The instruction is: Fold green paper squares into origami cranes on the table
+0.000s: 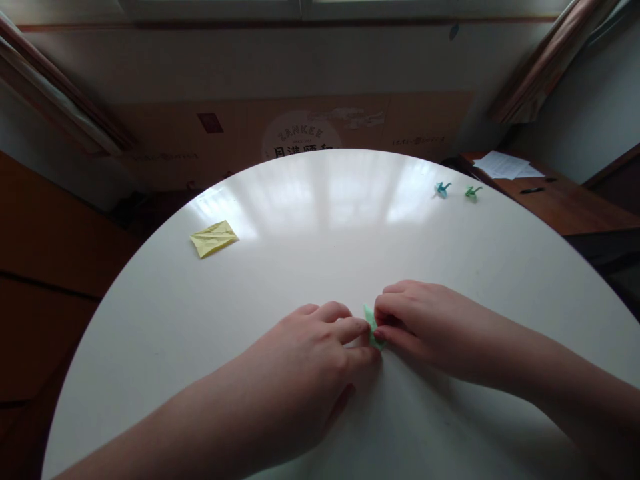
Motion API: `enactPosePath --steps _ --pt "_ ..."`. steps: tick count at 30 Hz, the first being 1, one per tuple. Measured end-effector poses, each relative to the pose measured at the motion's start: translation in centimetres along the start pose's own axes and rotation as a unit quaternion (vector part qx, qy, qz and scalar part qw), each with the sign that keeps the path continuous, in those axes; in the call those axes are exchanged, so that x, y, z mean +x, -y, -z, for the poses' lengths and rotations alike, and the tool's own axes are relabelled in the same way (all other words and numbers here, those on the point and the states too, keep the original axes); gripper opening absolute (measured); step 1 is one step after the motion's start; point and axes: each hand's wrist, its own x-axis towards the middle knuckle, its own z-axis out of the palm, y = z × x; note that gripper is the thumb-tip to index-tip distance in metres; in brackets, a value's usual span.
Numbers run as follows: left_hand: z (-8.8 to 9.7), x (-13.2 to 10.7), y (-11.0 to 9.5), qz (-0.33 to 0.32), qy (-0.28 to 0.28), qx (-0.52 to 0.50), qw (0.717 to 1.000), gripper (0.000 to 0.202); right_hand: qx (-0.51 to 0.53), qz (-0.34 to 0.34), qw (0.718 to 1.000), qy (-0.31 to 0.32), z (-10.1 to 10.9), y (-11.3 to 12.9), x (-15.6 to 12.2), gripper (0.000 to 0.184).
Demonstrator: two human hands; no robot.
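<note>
A small light-green piece of folded paper (371,318) lies on the white round table (310,273) between my two hands. From the left, my left hand (335,343) presses its fingertips on the paper's near and left edges. My right hand (405,317) has its thumb and bent fingers pinched at the paper's right side. Part of the paper is hidden under the fingers, so its full shape does not show.
A creased yellow paper (214,238) lies at the table's left. Two small folded paper figures, one blue (442,189) and one green (473,193), stand at the far right. Beyond is a brown desk (590,207) with white sheets (501,165) and a dark pen (532,191).
</note>
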Motion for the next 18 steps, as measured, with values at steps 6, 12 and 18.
enactPosePath --steps 6,12,18 --pt "0.07 -0.06 -0.10 0.000 0.002 -0.003 1.000 0.015 -0.010 -0.001 1.000 -0.002 -0.09 -0.04 -0.02 0.019" --pt "0.06 -0.07 -0.09 0.004 0.000 -0.006 1.000 0.019 -0.029 0.007 0.999 -0.013 -0.32 -0.24 0.02 0.020" --pt "-0.02 -0.12 -0.01 0.004 -0.010 -0.009 1.000 0.021 -0.027 -0.001 1.000 -0.011 -0.17 -0.10 0.07 0.019"
